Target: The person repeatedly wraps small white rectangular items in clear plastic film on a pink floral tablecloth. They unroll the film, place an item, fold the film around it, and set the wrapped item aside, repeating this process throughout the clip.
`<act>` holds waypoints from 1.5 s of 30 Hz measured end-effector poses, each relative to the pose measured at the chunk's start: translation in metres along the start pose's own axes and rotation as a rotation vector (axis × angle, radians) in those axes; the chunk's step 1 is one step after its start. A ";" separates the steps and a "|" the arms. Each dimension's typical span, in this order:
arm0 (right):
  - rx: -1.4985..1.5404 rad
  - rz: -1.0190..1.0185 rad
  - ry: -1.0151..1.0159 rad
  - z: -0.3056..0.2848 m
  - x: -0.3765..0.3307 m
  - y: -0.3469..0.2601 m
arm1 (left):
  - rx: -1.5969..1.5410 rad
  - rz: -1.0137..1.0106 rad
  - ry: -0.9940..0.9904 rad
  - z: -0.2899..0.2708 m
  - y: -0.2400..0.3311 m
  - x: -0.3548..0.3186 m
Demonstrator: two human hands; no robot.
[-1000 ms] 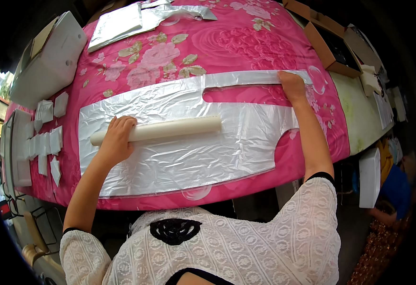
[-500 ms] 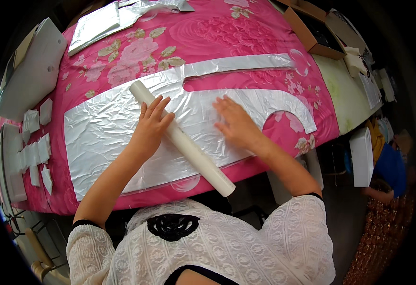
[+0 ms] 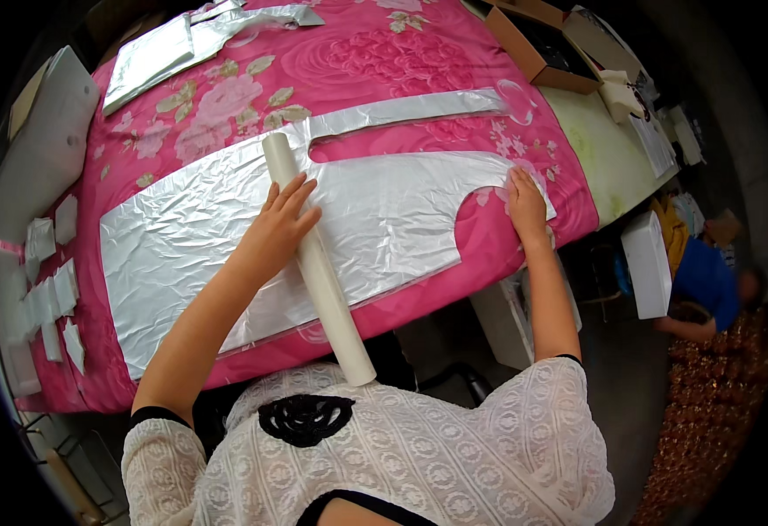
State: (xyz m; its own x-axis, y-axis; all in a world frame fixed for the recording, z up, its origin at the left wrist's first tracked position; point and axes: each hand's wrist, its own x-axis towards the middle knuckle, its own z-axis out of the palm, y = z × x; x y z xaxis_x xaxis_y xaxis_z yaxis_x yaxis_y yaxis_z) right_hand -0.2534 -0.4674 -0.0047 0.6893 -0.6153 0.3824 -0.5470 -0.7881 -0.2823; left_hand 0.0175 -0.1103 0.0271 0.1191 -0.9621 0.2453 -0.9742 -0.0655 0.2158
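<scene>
A silver plastic sheet lies wrinkled over pink flowered cloth, with a long narrow strip and a curved cut-out on its right. Across its left half slants a pale round tube, its near end reaching past the table edge to my white lacy top. My left hand rests over the tube's upper part, fingers stretched out and the thumb apart. Beside the curved cut-out, my right hand lies on the sheet's right end with straight fingers close together; whether it pinches the plastic cannot be told.
Folded silver sheets lie at the far left. Small silver-white packets sit along the left edge near a white bin. An open cardboard box stands far right. Below the right edge is a white box; a person in blue is beyond it.
My right hand has moved right, from the sheet's middle to its curved right end. The tube has turned more upright, its near end swinging left toward me, my left hand still on it.
</scene>
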 end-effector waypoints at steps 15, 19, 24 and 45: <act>0.714 -0.192 -0.378 -0.048 -0.060 -0.258 | -1.795 -0.803 0.016 -0.033 0.067 -0.021; 0.876 -0.599 -0.389 -0.044 -0.089 -0.303 | -1.583 -0.790 -0.169 -0.037 0.038 -0.055; 0.546 -0.387 -0.556 -0.069 -0.105 -0.288 | -1.382 -1.074 -0.064 -0.083 -0.035 -0.143; 0.524 0.137 -1.013 -0.041 -0.131 -0.260 | -0.239 -0.308 0.287 -0.020 0.032 -0.073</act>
State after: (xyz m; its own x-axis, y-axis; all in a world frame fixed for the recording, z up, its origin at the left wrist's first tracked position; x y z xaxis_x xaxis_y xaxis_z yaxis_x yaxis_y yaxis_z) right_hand -0.2213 -0.1811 0.0542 0.8347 -0.2384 -0.4964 -0.5459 -0.4768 -0.6890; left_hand -0.0185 -0.0367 0.0351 0.4755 -0.7936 0.3795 -0.8182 -0.2405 0.5222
